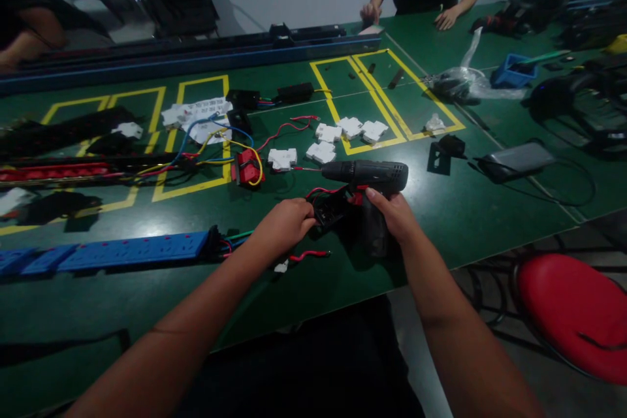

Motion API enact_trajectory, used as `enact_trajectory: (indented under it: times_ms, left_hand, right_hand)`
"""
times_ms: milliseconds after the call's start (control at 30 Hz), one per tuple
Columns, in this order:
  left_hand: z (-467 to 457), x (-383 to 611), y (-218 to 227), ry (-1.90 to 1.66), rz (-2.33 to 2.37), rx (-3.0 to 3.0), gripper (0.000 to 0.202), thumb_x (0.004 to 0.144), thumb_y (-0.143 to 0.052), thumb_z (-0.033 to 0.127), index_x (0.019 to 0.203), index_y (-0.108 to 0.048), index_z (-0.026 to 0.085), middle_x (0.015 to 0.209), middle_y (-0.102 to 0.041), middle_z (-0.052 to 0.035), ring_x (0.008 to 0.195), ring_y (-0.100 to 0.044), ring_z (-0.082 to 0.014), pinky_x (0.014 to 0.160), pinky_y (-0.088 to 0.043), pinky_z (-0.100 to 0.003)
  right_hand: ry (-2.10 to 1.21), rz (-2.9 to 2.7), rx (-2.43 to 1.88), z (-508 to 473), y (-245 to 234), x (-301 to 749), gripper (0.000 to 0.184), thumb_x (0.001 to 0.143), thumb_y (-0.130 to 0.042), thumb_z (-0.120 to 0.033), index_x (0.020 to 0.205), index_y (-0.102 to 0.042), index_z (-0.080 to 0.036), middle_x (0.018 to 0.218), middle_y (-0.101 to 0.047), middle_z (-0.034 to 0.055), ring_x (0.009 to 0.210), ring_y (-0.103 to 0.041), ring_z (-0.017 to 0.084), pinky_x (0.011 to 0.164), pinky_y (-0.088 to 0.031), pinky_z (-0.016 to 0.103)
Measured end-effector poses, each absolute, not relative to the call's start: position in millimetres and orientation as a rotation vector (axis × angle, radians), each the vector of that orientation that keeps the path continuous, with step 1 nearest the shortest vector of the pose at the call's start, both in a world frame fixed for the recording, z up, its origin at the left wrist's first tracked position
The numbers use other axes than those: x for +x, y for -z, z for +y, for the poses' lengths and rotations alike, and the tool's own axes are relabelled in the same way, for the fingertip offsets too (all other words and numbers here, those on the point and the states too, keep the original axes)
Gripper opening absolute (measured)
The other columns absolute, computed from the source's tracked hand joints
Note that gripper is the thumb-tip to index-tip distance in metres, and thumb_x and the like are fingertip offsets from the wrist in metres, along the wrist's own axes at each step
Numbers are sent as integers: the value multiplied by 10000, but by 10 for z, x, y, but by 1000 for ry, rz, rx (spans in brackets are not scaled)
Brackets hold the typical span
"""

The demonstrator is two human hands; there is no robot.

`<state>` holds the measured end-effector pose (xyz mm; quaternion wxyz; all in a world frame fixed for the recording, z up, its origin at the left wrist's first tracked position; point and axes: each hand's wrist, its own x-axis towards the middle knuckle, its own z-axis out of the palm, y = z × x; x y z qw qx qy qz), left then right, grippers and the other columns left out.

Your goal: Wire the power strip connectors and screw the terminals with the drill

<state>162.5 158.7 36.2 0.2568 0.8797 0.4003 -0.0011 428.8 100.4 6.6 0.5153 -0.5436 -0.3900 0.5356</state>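
My right hand (398, 212) is wrapped round the grip of a black cordless drill (365, 173), thumb near its red trigger. The drill lies level, its thin bit pointing left towards a white block-shaped module (283, 159). Beside the drill's grip, my left hand (290, 225) pinches the edge of a small black open housing (334, 209) with wires inside. Left of that hand, a blue power strip (142, 249) lies along the table with wires leading from its end. A red wire (309, 255) with a bare tip lies just below the housing.
Several white modules (328, 133) lie beyond the drill, near a red socket (248, 168) with wires. Yellow tape marks the green table (441, 209). At right are a grey adapter (519, 160), a blue bin (514, 72) and a red stool (573, 313). Another person's hands (447, 17) rest at the far edge.
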Motion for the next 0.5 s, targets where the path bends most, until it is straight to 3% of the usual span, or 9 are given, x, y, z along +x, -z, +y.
enact_trajectory:
  times_ms: [200,500]
  left_hand:
    - [1541,1624,-380,-12,1122,2366,50,904,-659,209,898,-707,195,978,-708,-84,881,-646,-227,775,-478,-352]
    - [1571,1573,-388,-113,1146,2269,82,866,-602,192,890,-678,213,928,-730,-65,838,-653,-212,740,-450,-349]
  right_hand:
    - [-1300,-922,-1302,999,-73,4290,469,851,-809,-632,1153,-761,-277,1102,-826,98,1152,-768,365,1138,-562,607]
    - [-1296,-957,-1333,984,-75,4302,462,878,-770,-619,1169,-749,-260,1153,-808,125,1202,-746,369,1135,-563,611]
